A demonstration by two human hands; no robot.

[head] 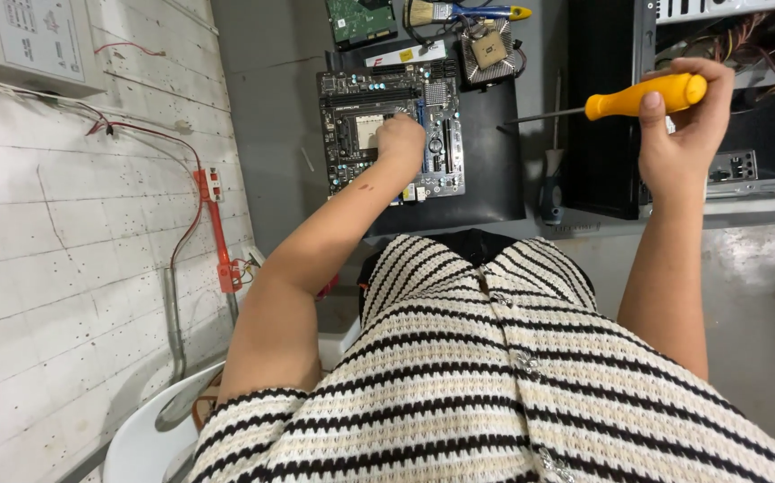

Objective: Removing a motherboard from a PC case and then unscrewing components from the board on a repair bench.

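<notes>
A white brick wall (65,268) with a red cable (213,224) ran along the left. Beside it, on the grey bench (271,134), a black motherboard (392,130) lay flat. The left hand (401,141) rested on the board near its socket, fingers curled together into a loose fist. Above sat a green circuit board (361,20), a paintbrush (459,12) and a heatsink fan (490,49). Further right, the right hand (687,125) was raised off the bench, fingers wrapped around the yellow handle of a screwdriver (642,97), its shaft pointing left, in front of an open computer case (745,170)
</notes>
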